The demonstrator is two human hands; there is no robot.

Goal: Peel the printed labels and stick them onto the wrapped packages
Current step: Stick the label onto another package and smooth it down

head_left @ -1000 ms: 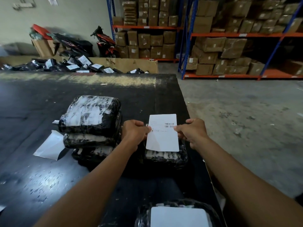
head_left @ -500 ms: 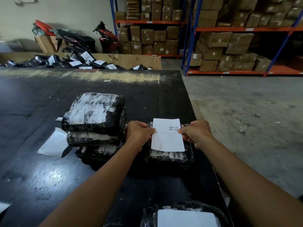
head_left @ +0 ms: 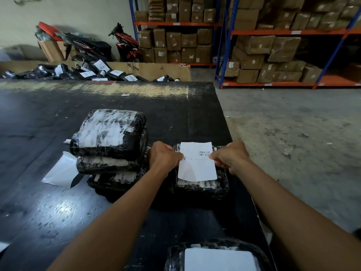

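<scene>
Head view: blue-and-orange shelving racks point(head_left: 283, 32) loaded with taped brown cartons fill the far right, above a grey concrete floor point(head_left: 293, 143); a wide black tabletop point(head_left: 48, 212) takes up the left and centre. Beyond its far edge a low cardboard bin point(head_left: 156, 70) holds a heap of black parcels bearing white labels; a red-and-black scooter point(head_left: 125, 44) stands by the wall behind it.

On the tabletop, left of centre, sits a stack of wrapped packages point(head_left: 109, 133), three high, black film with pale patches showing through; just beside it on the right, near the tabletop's right edge, lies a single wrapped package point(head_left: 201, 189). Another package point(head_left: 175, 255) with a blank white sheet on top shows at the bottom edge, partly cut off; a loose white sheet point(head_left: 58, 173) lies flat to the left of the stack.

The printed label point(head_left: 197, 163), barcode near its far right corner, is spread over the top of the single package; whether it is already stuck down cannot be told. The left hand point(head_left: 164, 156) has its fingers clenched on the label's left edge, pinching it; the right hand point(head_left: 230, 156) pinches the right edge the same way, fingers curled.
</scene>
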